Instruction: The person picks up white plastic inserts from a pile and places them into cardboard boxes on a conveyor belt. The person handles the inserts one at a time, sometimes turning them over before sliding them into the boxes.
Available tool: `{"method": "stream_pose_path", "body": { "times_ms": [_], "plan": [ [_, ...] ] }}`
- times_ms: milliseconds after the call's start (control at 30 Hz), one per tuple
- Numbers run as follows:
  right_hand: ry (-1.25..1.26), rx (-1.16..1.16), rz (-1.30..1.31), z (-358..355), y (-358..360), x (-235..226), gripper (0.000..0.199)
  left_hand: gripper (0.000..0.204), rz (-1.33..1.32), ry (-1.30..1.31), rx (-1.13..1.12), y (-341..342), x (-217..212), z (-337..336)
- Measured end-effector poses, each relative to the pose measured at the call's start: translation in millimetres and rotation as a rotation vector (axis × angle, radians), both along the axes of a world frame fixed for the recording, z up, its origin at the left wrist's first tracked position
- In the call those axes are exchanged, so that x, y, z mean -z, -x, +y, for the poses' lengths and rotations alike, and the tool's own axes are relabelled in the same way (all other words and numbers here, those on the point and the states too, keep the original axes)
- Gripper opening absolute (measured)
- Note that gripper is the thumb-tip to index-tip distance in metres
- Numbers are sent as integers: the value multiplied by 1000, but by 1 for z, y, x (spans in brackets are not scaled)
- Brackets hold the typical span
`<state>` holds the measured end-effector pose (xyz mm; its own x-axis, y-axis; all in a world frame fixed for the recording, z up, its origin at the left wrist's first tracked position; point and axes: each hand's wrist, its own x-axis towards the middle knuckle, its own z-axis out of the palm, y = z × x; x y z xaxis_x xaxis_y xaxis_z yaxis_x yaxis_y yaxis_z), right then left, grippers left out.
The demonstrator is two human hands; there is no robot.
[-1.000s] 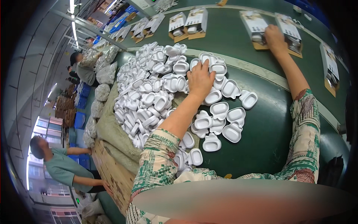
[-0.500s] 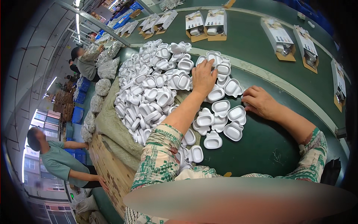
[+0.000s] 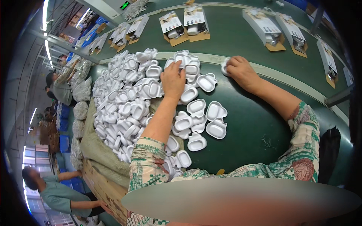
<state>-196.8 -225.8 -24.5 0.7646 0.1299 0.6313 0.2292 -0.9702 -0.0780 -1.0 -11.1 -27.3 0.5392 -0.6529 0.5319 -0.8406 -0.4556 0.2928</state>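
A large heap of white plastic dish-shaped pieces [image 3: 128,101], each with a rounded rectangular hollow, covers the left of the green table. My left hand [image 3: 173,82] reaches over the heap's right edge, fingers a little apart, their tips touching a small stack of pieces [image 3: 191,68]. In my right hand [image 3: 242,74], near the table's far edge, is one white piece [image 3: 224,67], mostly hidden by the fingers. Between my arms lie several loose pieces, among them a piece with its hollow up [image 3: 217,129] and another nearer me [image 3: 197,142].
Beyond a pale rail [image 3: 279,81], open printed boxes [image 3: 196,22] with white and dark parts inside stand on a green belt [image 3: 226,37]. Woven sacking [image 3: 90,141] lies under the heap. A person in a green shirt [image 3: 56,196] is at the left by a wooden board [image 3: 102,184].
My right hand has moved farther away toward the rail, and a white piece now shows in its fingers. My left hand stays at the stack. The whole view has shifted.
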Motion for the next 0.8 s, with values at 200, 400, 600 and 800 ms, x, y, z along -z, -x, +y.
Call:
{"method": "stream_pose_path", "body": {
  "times_ms": [200,400,600,800],
  "plan": [
    [-20,126,-12,-36,-59,-3,12,36,20,3,-10,3,2,-2],
    [174,372,-48,-66,-130,-11,13,35,34,4,-6,5,3,0],
    [32,425,-248,-71,-123,-2,12,34,45,-7,-3,6,1,-2],
    [-22,-151,-3,23,-103,0,15,33,22,-10,0,7,-3,3]
  ]
}}
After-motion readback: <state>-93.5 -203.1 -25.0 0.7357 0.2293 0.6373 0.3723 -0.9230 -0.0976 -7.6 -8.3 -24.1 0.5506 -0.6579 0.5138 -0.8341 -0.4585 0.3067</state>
